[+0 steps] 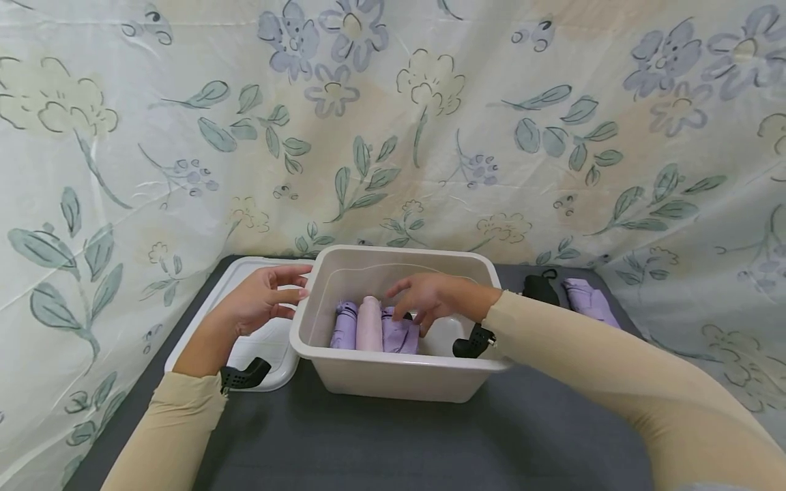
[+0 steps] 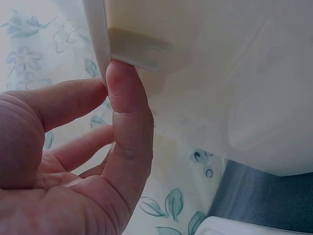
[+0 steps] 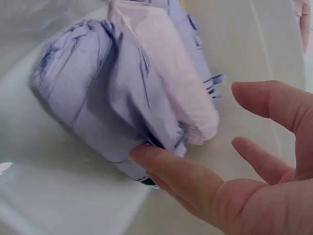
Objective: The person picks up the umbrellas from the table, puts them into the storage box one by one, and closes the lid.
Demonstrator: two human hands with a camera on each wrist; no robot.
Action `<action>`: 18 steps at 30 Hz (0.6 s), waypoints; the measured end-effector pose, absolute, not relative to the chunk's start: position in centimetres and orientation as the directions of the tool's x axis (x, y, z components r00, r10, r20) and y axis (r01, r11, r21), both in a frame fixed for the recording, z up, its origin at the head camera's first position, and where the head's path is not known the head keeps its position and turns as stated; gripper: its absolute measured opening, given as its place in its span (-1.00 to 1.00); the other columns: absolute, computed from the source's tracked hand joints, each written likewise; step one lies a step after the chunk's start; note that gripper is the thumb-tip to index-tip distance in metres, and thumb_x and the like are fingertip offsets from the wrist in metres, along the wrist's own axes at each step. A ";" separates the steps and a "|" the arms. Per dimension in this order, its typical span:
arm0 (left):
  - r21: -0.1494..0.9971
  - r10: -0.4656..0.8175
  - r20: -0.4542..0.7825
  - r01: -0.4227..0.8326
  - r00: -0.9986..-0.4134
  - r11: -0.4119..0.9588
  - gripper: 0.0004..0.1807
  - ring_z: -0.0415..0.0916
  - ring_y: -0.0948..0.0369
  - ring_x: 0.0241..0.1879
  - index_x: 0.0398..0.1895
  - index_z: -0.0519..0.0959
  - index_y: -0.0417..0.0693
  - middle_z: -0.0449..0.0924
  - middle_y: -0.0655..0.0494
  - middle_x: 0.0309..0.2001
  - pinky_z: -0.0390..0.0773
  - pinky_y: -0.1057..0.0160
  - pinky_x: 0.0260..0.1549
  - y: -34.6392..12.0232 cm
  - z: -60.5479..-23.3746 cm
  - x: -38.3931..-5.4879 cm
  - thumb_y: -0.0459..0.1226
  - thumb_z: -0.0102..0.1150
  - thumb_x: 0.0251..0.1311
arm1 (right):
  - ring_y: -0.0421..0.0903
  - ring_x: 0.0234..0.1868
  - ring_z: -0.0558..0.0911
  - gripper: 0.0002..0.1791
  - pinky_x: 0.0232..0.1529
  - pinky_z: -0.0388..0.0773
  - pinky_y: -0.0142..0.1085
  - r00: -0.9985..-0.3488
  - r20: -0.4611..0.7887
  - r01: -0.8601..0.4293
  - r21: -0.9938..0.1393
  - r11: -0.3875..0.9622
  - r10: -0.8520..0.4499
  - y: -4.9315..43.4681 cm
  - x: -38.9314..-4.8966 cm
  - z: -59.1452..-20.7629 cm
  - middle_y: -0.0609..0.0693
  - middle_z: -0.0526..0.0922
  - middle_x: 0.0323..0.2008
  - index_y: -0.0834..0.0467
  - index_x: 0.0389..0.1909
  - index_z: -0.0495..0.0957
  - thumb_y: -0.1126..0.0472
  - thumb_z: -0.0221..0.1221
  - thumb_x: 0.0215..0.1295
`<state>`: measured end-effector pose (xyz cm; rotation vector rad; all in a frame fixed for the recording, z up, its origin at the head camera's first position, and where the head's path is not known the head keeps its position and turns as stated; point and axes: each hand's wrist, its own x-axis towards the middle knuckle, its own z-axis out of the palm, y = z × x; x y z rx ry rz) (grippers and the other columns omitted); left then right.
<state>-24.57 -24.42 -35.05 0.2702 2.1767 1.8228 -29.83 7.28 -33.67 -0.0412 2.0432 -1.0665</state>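
Lilac bundle (image 3: 88, 93) | right grip (image 1: 428, 298) spread wide, touching it | left grip (image 1: 260, 298) loose, touching bin rim (image 1: 393, 359)

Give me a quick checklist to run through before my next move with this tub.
1. Lid off: ok. The lid lies on the table, left of the tub.
2. Left hand at the tub: ok. Its fingers touch the rim.
3. Bundles side by side: ok. The pink bundle sits between the left purple bundle and the right purple bundle.
4. Right hand clear of the right purple bundle: cannot tell. One finger overlaps it; contact is unclear.
5. Every bundle inside: not ok. A black bundle and another purple bundle lie outside, on the right.
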 end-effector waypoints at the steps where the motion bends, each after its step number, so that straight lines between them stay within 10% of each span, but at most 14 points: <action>1: 0.982 0.324 -0.098 -0.040 -0.941 0.182 -0.31 0.63 0.21 -0.12 0.52 0.29 -0.21 0.55 0.04 0.03 0.74 0.17 -0.17 -24.4 -35.0 -24.6 -0.33 0.27 0.36 | 0.41 0.37 0.44 -0.29 0.10 0.61 0.25 -0.665 -0.643 0.311 -0.701 0.642 -0.380 7.4 -29.8 -33.4 0.27 0.34 0.43 0.08 0.49 0.33 0.33 0.29 0.33; 18: 0.980 0.309 -0.098 -0.039 -0.946 0.194 -0.30 0.60 0.19 -0.04 0.51 0.30 -0.22 0.57 0.05 0.07 0.73 0.16 -0.13 -24.5 -35.1 -24.6 -0.30 0.29 0.35 | 0.25 0.39 0.48 -0.40 0.19 0.62 0.08 -0.668 -0.513 0.257 -0.839 0.479 -0.539 11.7 -29.0 -30.2 0.27 0.44 0.40 0.12 0.47 0.36 0.33 0.20 0.44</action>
